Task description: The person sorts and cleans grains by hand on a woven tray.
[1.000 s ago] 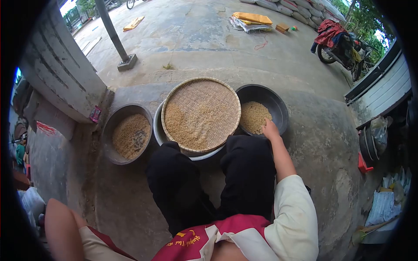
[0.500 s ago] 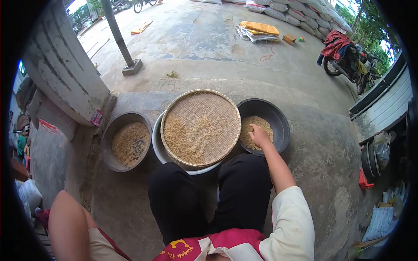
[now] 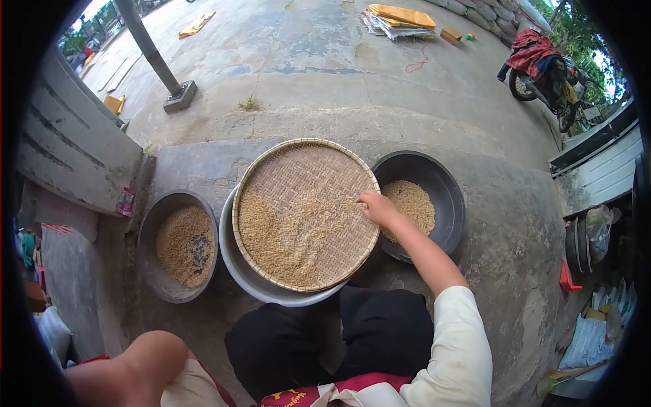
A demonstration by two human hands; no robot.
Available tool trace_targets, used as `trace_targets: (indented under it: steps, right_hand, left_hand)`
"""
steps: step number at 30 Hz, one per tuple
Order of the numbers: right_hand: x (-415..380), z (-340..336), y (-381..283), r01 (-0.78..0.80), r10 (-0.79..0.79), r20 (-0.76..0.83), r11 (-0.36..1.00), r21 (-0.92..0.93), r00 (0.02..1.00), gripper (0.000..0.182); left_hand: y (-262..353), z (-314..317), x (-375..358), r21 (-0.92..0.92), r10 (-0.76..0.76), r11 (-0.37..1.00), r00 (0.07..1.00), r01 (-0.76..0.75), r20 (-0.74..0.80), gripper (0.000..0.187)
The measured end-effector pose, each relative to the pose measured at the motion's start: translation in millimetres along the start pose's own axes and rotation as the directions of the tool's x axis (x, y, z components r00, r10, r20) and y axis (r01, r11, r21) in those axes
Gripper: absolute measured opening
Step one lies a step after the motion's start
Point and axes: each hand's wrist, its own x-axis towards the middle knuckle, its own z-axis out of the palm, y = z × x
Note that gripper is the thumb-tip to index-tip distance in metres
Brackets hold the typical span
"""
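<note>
My right hand [image 3: 378, 207] is over the right rim of a round woven bamboo winnowing tray [image 3: 308, 166], fingers drawn together. Whatever they may hold is too small to make out. Golden-brown grain [image 3: 261, 234], like unhusked rice, lies mostly on the tray's left and lower side. The tray rests on a pale metal basin [image 3: 254, 281]. To the right stands a dark basin [image 3: 449, 203] with more grain [image 3: 409, 203]; my forearm crosses its near side. On the left is another dark basin [image 3: 150, 227] of grain. My left arm is bent at the lower left, its hand out of view.
A post [image 3: 152, 57] on a concrete base and a wall [image 3: 74, 142] stand at the left. Farther off are folded sacks [image 3: 400, 19], a small box [image 3: 451, 35] and a motorbike [image 3: 542, 78] draped with cloth. Pans and bags [image 3: 597, 237] line the right.
My right hand has moved left from the grain in the right basin to the tray's right rim. The view has tilted down, and my left elbow has shifted right and lower.
</note>
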Motion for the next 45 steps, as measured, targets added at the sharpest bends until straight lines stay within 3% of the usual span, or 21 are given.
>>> trace_targets:
  steps: [2,3,4,5,9,10,12,15,20,22,25,27,28,30,31,33,37,39,42,43,45]
  right_hand:
    - [11.1,9.4,0.7,-0.07,0.068,0.031,0.995,0.074,0.997,0.015]
    - [15.1,14.3,2.3,-0.085,0.083,0.032,0.994,0.072,0.996,0.016]
    - [18.4,19.7,3.2,-0.096,0.094,0.038,0.992,0.076,0.995,0.016]
    - [20.9,25.2,3.1,-0.105,0.103,0.028,0.991,0.079,0.994,0.016]
    - [25.5,31.9,-5.7,-0.161,0.16,0.032,0.987,0.02,0.987,0.016]
    - [27.4,32.2,-7.0,-0.176,0.175,0.036,0.984,0.021,0.984,0.016]
    - [28.4,34.7,-7.2,-0.195,0.195,0.015,0.98,0.036,0.981,0.014]
    - [28.0,45.3,-0.6,-0.158,0.159,-0.019,0.986,0.051,0.987,0.011]
    - [28.1,48.1,0.4,-0.109,0.109,-0.032,0.994,-0.011,0.994,0.01]
    - [26.3,48.1,-2.0,-0.117,0.117,-0.023,0.993,-0.014,0.993,0.01]
    - [25.9,37.3,-6.4,-0.098,0.103,-0.093,0.993,0.06,0.99,0.009]
    - [21.6,22.4,-6.7,-0.156,0.23,-0.182,0.925,0.348,0.956,0.008]
    - [17.9,16.3,-4.4,-0.159,0.231,-0.177,0.924,0.349,0.957,0.008]
    - [6.9,3.8,3.7,-0.307,0.422,-0.034,0.709,0.635,0.906,0.009]
    - [1.8,-2.9,6.8,-0.31,0.422,-0.029,0.709,0.633,0.906,0.009]
    - [-9.6,-15.9,15.0,-0.335,0.58,0.04,0.411,0.848,0.813,0.014]
    - [-30.2,-36.1,59.5,-0.414,0.683,0.017,0.422,0.807,0.73,0.014]
    - [-40.9,-32.0,88.0,-0.576,0.769,-0.061,0.527,0.624,0.637,0.018]
    - [-51.8,-22.5,110.4,-0.642,0.761,-0.124,0.613,0.46,0.637,0.019]
    - [-50.9,-16.9,116.2,-0.64,0.759,-0.123,0.614,0.462,0.64,0.019]
    - [-50.6,-12.0,127.0,-0.421,0.68,-0.331,0.691,0.588,0.654,0.018]
  left_hand:
    - [-11.4,-58.4,-64.7,0.163,-0.21,0.957,0.96,0.24,-0.183,0.077]
    - [-26.2,-73.5,-107.5,0.692,-0.308,0.54,0.877,0.479,-0.368,0.081]
    - [-41.2,-96.8,-153.7,0.645,-0.534,0.431,0.755,0.631,-0.381,0.079]
    - [-53.0,-110.4,-199.2,0.655,-0.659,0.179,0.584,0.734,-0.475,0.075]
    - [-28.6,-188.8,-392.3,0.711,-0.816,-0.353,0.171,0.608,-0.552,0.056]
    - [-17.8,-194.2,-423.0,0.71,-0.823,-0.352,0.16,0.61,-0.545,0.056]
    - [-4.4,-193.1,-456.3,0.683,-0.778,-0.574,-0.039,0.452,-0.627,0.054]
    - [-0.2,-187.3,-464.9,0.657,-0.757,-0.643,-0.202,0.394,-0.621,0.053]
    - [0.2,-185.6,-464.0,0.675,-0.761,-0.643,-0.205,0.362,-0.616,0.054]
    - [0.4,-180.6,-461.5,0.72,-0.756,-0.654,-0.203,0.231,-0.622,0.054]
    - [0.6,-178.3,-461.4,0.721,-0.752,-0.66,-0.188,0.214,-0.632,0.054]
    - [-0.1,-175.6,-459.3,0.727,-0.754,-0.657,-0.181,0.2,-0.632,0.054]
    - [-0.3,-175.1,-458.7,0.732,-0.755,-0.656,-0.171,0.186,-0.633,0.054]
    - [0.7,-177.6,-461.4,0.738,-0.76,-0.649,-0.172,0.184,-0.626,0.054]
    - [1.5,-178.9,-463.1,0.745,-0.767,-0.641,-0.17,0.184,-0.619,0.053]
    - [2.1,-179.7,-465.3,0.758,-0.776,-0.63,-0.156,0.168,-0.611,0.052]
    - [3.5,-181.2,-465.7,0.786,-0.801,-0.598,-0.132,0.154,-0.584,0.049]
    - [0.8,-176.3,-459.7,0.773,-0.793,-0.609,-0.141,0.175,-0.593,0.049]
    - [2.2,-177.0,-460.6,0.768,-0.789,-0.615,-0.139,0.178,-0.599,0.049]
    - [3.5,-178.8,-462.9,0.778,-0.796,-0.605,-0.122,0.168,-0.593,0.049]
    - [1.6,-178.0,-463.2,0.791,-0.807,-0.59,-0.105,0.163,-0.58,0.048]
